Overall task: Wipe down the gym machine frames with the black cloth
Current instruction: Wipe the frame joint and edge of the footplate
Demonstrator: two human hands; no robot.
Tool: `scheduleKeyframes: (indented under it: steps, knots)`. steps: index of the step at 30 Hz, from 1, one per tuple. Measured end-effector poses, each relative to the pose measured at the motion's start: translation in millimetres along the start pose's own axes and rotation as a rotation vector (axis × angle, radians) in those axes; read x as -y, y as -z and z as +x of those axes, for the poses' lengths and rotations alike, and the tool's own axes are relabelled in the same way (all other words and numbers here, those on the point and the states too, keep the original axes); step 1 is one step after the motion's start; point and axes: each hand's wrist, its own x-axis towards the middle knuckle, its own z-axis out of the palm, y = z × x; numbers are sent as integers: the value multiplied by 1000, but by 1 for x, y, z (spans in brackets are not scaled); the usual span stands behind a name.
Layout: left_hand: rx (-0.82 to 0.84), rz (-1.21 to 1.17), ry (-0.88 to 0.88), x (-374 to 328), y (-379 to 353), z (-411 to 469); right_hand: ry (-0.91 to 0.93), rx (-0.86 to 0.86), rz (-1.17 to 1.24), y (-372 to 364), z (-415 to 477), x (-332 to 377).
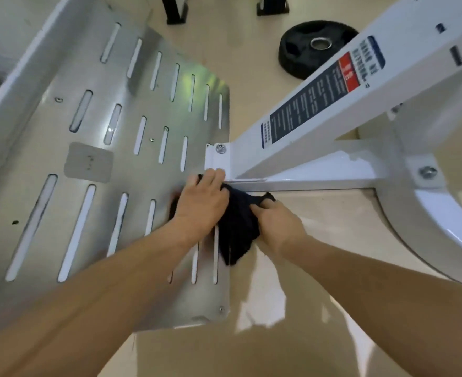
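I see the cloth bunched at the right edge of the plate, just below the bolted joint where the frame meets it. Part of it hangs past that edge over the floor. My left hand lies on top of the cloth, fingers pressed together and bent down over its far end, tips at the frame's bracket. My right hand pinches the cloth's right side, fingers curled in. A label runs up the sloped beam. 1 weight disc lies on the floor beyond the frame.
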Motion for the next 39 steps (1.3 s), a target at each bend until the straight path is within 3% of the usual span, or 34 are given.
scheduleKeyframes:
  steps: [4,7,9,12,14,17,20,22,25,29,32,35,39]
  knots:
    - [193,-31,7,8,0,24,-113,6,-64,16,16,-6]
    - [202,42,-105,5,5,33,-226,17,-26,37,22,-27]
    - [197,-27,-158,1,9,43,-329,7,204,52,24,-45]
    - [193,-333,-49,-11,14,52,-529,-5,801,73,26,-48]
    - [141,-594,60,-27,15,44,-563,-145,915,83,31,-44]
    - [87,-853,171,-69,18,35,-329,-304,596,95,37,-58]
    - [-20,-921,198,-107,18,31,85,-124,148,92,26,-78]
    - [-177,-890,182,-123,19,28,181,-120,-54,78,24,-89]
    - [-240,-683,142,-136,24,28,-43,-104,-127,76,48,-102]
    - [60,-441,84,-138,27,52,-208,-39,-166,84,77,-114]
    - [108,-410,118,-138,28,73,-316,-41,-71,78,44,-117]
    - [118,-324,21,-148,29,87,-293,-38,-119,59,-4,-114]
    - [135,-363,20,-157,39,124,-462,43,-50,81,30,-131]
